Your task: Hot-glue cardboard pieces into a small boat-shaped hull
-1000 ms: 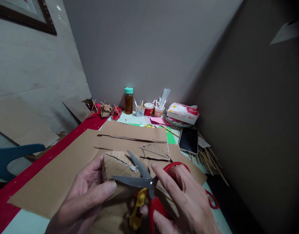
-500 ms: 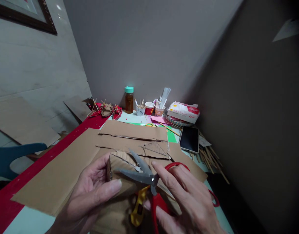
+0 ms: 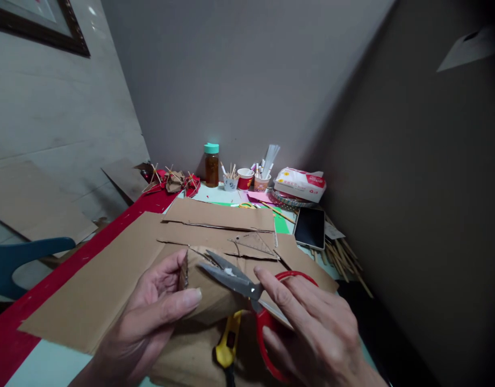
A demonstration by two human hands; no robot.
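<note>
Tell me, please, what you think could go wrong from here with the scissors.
The blades of the scissors in the right hand point toward the left hand, which grips the cardboard close by, so a slip might nick its fingers.
The yellow tool, perhaps a cutter, lies just below the work; a hand could knock it, and I cannot tell whether a blade is out.

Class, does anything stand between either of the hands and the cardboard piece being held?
For the left hand, nothing visible: it grips the cardboard piece directly. For the right hand, the red-handled scissors do, their blades over the piece. The yellow cutter lies lower in view, out of the way.
</note>
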